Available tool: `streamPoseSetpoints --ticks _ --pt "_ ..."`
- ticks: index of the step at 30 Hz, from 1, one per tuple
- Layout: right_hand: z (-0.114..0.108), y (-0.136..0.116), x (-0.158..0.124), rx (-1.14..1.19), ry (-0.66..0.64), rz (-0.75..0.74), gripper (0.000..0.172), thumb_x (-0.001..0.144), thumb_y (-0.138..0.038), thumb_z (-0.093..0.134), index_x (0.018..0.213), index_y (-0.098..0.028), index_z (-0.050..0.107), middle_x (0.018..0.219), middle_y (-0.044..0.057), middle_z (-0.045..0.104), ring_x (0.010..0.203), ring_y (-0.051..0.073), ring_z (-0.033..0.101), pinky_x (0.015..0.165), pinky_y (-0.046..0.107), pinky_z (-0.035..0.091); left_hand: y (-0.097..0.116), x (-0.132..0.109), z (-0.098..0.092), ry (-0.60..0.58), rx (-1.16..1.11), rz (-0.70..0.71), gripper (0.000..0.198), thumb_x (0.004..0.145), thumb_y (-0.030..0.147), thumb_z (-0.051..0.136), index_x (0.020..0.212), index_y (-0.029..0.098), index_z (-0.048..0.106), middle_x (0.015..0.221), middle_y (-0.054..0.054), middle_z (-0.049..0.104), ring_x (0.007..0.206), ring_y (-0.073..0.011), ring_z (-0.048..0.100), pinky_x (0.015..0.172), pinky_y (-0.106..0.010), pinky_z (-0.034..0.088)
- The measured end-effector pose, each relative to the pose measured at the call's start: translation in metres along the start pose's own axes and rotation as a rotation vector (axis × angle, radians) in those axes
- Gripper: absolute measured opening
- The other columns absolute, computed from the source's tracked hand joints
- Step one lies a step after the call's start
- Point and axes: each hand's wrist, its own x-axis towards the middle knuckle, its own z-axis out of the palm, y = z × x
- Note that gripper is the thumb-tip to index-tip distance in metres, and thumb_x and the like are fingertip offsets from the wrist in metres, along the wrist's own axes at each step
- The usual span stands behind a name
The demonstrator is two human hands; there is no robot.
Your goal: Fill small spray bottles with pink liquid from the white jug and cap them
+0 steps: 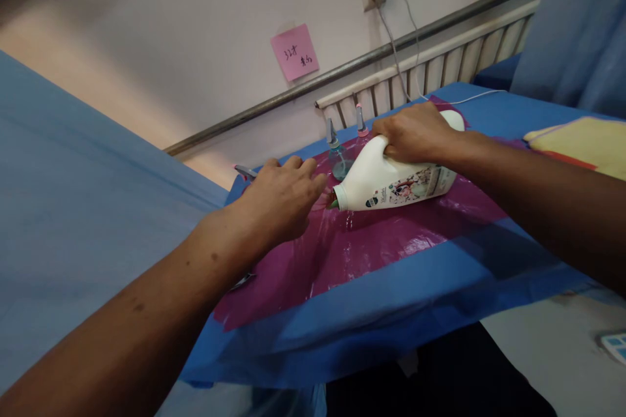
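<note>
My right hand grips the handle of a white plastic jug with a printed flower label. The jug lies tipped on its side, its mouth facing left. At the mouth is a small green and brown piece whose kind I cannot make out. My left hand is curled just left of the jug's mouth, palm side hidden. A pinkish see-through shape shows between its fingertips and the mouth; what the hand holds is mostly hidden. A bluish spray bottle stands behind the jug's neck.
A purple plastic sheet covers part of a blue-covered table. A pink-collared sprayer top and a grey-red one stick up behind. A yellow cloth lies right. A blue curtain hangs left; a radiator lines the wall.
</note>
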Motion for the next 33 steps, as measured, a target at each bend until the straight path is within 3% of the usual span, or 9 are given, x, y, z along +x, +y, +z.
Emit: streamPoseSetpoints --ticks 7,14,17,21,24,27,30,33 --pt "0.000 0.002 -0.001 -0.024 0.021 0.004 0.040 0.099 -0.035 0.064 0.132 -0.025 0.082 0.109 0.014 0.084 0.101 0.033 0.074 0.081 0.039 0.038 -0.001 0.000 -0.001 0.029 0.003 0.001 0.046 0.094 0.010 0.070 0.138 0.021 0.076 0.139 -0.018 0.072 0.127 -0.0404 0.067 0.098 -0.051 0.052" --pt "0.000 0.016 -0.003 0.024 0.042 0.077 0.037 0.097 -0.038 0.067 0.129 -0.027 0.083 0.108 0.013 0.084 0.099 0.033 0.073 0.082 0.041 0.041 -0.011 -0.010 0.010 0.013 -0.054 -0.127 0.067 0.090 0.019 0.075 0.157 0.020 0.065 0.150 -0.019 0.067 0.133 -0.0433 0.067 0.111 -0.057 0.053" --pt "-0.001 0.026 -0.006 0.038 0.053 0.134 0.035 0.098 -0.041 0.066 0.126 -0.029 0.083 0.108 0.013 0.084 0.096 0.033 0.072 0.080 0.041 0.039 -0.017 -0.017 0.026 0.058 -0.178 -0.176 0.080 0.091 0.026 0.077 0.168 0.021 0.055 0.153 -0.020 0.065 0.131 -0.0435 0.069 0.112 -0.058 0.055" --pt "-0.005 0.036 -0.016 0.035 0.074 0.187 0.038 0.102 -0.040 0.061 0.129 -0.025 0.082 0.115 0.016 0.085 0.095 0.031 0.069 0.078 0.041 0.034 -0.014 -0.017 0.057 0.175 -0.556 -0.260 0.091 0.095 0.036 0.078 0.178 0.028 0.040 0.160 -0.019 0.060 0.136 -0.0414 0.069 0.111 -0.058 0.060" --pt "-0.009 0.044 -0.026 0.045 0.080 0.221 0.043 0.106 -0.034 0.055 0.136 -0.017 0.080 0.124 0.025 0.083 0.097 0.029 0.068 0.078 0.043 0.033 0.003 -0.007 0.082 0.382 -0.850 -0.252 0.081 0.096 0.035 0.079 0.170 0.027 0.045 0.162 -0.016 0.061 0.151 -0.0363 0.060 0.126 -0.057 0.053" --pt "-0.007 0.064 -0.037 0.114 0.088 0.291 0.042 0.102 -0.025 0.057 0.135 -0.014 0.081 0.127 0.030 0.081 0.099 0.030 0.067 0.082 0.045 0.040 0.023 0.010 0.107 0.568 -1.124 -0.396 0.080 0.091 0.035 0.085 0.162 0.024 0.051 0.159 -0.017 0.063 0.145 -0.0334 0.065 0.127 -0.054 0.052" --pt "0.005 0.097 -0.049 0.282 0.161 0.365 0.039 0.090 -0.019 0.061 0.121 -0.017 0.084 0.113 0.027 0.082 0.097 0.030 0.069 0.083 0.047 0.045 0.037 0.026 0.129 0.674 -1.279 -0.561 0.079 0.090 0.037 0.088 0.159 0.023 0.051 0.158 -0.018 0.065 0.145 -0.0339 0.066 0.127 -0.054 0.052" --pt "0.015 0.125 -0.066 0.429 0.239 0.496 0.034 0.089 -0.036 0.065 0.111 -0.022 0.088 0.094 0.023 0.080 0.087 0.033 0.071 0.075 0.052 0.046 0.044 0.036 0.150 0.699 -1.350 -0.689 0.082 0.088 0.037 0.090 0.158 0.021 0.050 0.160 -0.020 0.064 0.148 -0.0353 0.065 0.128 -0.054 0.051"
